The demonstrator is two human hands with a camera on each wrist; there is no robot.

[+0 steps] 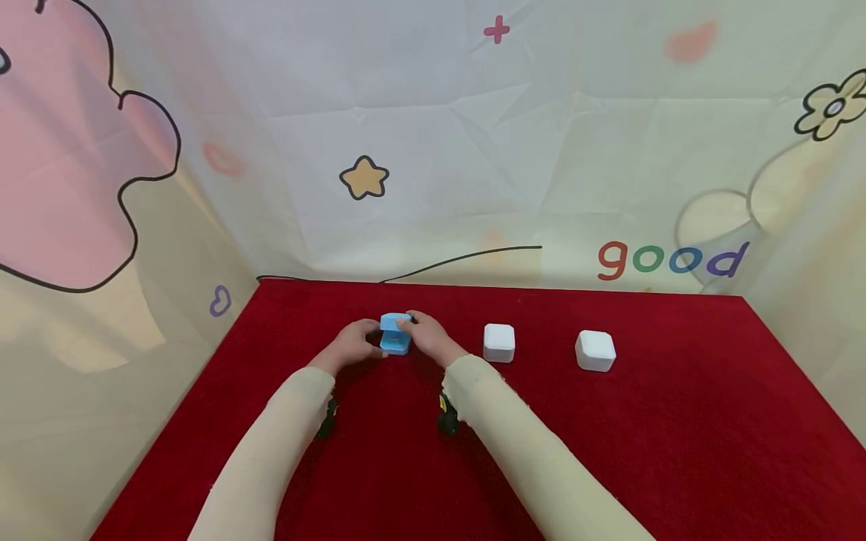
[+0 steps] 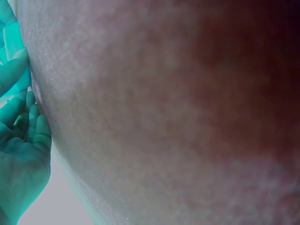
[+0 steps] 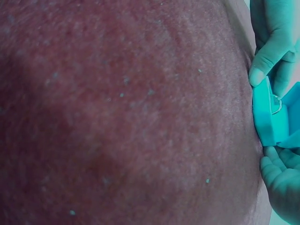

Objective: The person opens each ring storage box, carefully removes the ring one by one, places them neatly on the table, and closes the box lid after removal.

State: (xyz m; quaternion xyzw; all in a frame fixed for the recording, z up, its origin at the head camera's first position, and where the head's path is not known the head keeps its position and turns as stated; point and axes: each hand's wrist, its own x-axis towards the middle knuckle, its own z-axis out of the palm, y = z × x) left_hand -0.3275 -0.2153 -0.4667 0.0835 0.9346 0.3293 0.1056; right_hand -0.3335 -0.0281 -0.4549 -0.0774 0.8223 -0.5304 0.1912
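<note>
An open light-blue ring box (image 1: 395, 346) sits toward the back left of the red cloth, its lid raised. Inside its base stands a thin metal ring (image 3: 280, 106), visible in the right wrist view, where the ring box (image 3: 262, 117) looks teal. My left hand (image 1: 352, 344) holds the box from the left, with the thumb low by the front corner. On the other side, my right hand (image 1: 431, 338) grips the raised lid, thumb against its inner face. The left wrist view shows only part of the ring box (image 2: 15, 44) and fingers at its edge.
Two closed white boxes, a nearer white box (image 1: 498, 343) and a farther white box (image 1: 596, 351), stand to the right of my right hand. Red cloth (image 1: 676, 421) covers the table. Behind it hangs a printed curtain (image 1: 433, 188) that meets the back edge.
</note>
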